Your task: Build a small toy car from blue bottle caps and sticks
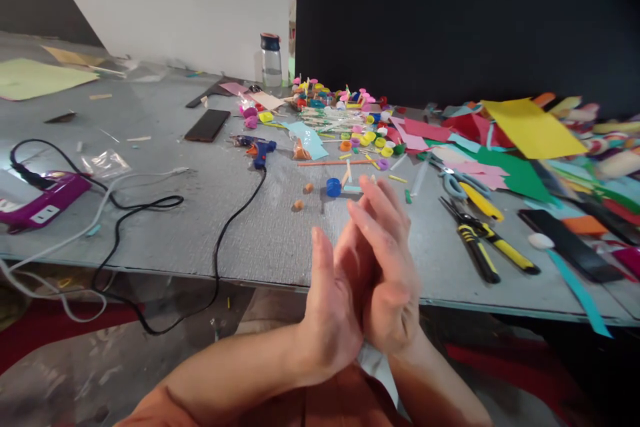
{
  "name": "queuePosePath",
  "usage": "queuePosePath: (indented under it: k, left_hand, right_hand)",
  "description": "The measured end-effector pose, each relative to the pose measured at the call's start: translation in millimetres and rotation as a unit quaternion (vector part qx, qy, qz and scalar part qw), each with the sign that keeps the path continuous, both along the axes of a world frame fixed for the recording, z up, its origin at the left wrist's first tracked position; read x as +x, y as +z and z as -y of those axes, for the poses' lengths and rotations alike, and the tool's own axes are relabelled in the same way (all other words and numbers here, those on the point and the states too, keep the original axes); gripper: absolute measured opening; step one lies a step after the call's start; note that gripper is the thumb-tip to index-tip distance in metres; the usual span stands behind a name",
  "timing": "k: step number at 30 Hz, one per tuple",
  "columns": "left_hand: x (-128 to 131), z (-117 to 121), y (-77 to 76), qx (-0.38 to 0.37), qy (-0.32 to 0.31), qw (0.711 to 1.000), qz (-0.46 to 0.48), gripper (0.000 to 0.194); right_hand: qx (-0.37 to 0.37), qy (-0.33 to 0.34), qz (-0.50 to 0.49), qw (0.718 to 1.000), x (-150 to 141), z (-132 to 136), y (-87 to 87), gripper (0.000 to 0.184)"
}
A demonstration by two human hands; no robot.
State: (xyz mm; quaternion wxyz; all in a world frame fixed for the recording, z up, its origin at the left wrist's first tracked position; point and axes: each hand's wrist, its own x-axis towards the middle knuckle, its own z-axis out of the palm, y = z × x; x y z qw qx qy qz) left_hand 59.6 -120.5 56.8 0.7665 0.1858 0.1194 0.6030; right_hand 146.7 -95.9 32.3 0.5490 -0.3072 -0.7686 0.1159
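Observation:
My left hand [330, 310] and my right hand [393, 267] are pressed palm to palm over the front edge of the grey table [250, 240]. The fingers of both are stretched out and point away from me. Nothing shows between the palms. Just beyond the fingertips lie a blue bottle cap [333, 187] and two small orange lumps [299, 204]. A blue glue gun [256, 147] lies further back to the left.
Yellow-handled pliers [483, 243] and scissors [463, 185] lie to the right, beside coloured paper sheets [533, 127]. Many coloured caps and sticks [350, 127] crowd the back. A phone [207, 125], a water bottle [271, 60], a purple power strip [45, 203] and black cables [220, 240] are at the left.

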Motion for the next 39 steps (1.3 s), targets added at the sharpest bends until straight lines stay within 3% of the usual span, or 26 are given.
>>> queuePosePath:
  k: [4, 7, 14, 19, 22, 25, 27, 30, 34, 39]
  left_hand:
    - [0, -1, -8.0, 0.046, 0.008, 0.999, -0.024, 0.074]
    - [2, -5, -17.9, 0.068, 0.035, 0.997, -0.028, 0.072]
    - [8, -9, -33.7, 0.093, 0.081, 0.987, -0.102, 0.063]
    - [6, -9, -34.2, 0.094, 0.056, 0.989, -0.103, 0.065]
    - [5, -12, -29.7, 0.084, 0.029, 0.993, -0.076, 0.070]
    - [4, -17, -24.0, 0.018, 0.024, 0.999, -0.012, 0.072]
    - [4, -20, -20.3, -0.017, 0.032, 0.999, 0.015, 0.072]
    - [2, -21, -12.8, -0.056, 0.018, 0.998, 0.033, 0.072]
    - [-3, -17, 0.3, -0.085, -0.041, 0.994, 0.047, 0.076]
    - [-4, -10, 1.9, -0.062, -0.069, 0.995, 0.034, 0.077]
  right_hand:
    - [-0.080, 0.070, -0.123, 0.987, -5, 0, -2.3, 0.070]
    - [-0.094, 0.081, -0.180, 0.976, -10, 0, -6.3, 0.075]
    - [-0.063, 0.035, -0.052, 0.996, -15, -2, -9.4, 0.059]
    - [-0.045, -0.008, -0.009, 0.999, -15, -3, -7.4, 0.068]
    - [-0.078, 0.035, -0.091, 0.992, -13, -9, -9.6, 0.074]
    - [-0.127, 0.111, -0.233, 0.958, -11, -19, -11.5, 0.076]
    - [-0.148, 0.130, -0.269, 0.943, -10, -23, -11.3, 0.076]
    - [-0.130, 0.083, -0.239, 0.959, -9, -19, -9.1, 0.078]
    - [-0.042, -0.027, -0.082, 0.995, -3, -3, -2.0, 0.063]
    - [-0.012, -0.075, 0.065, 0.995, -1, 5, 5.7, 0.056]
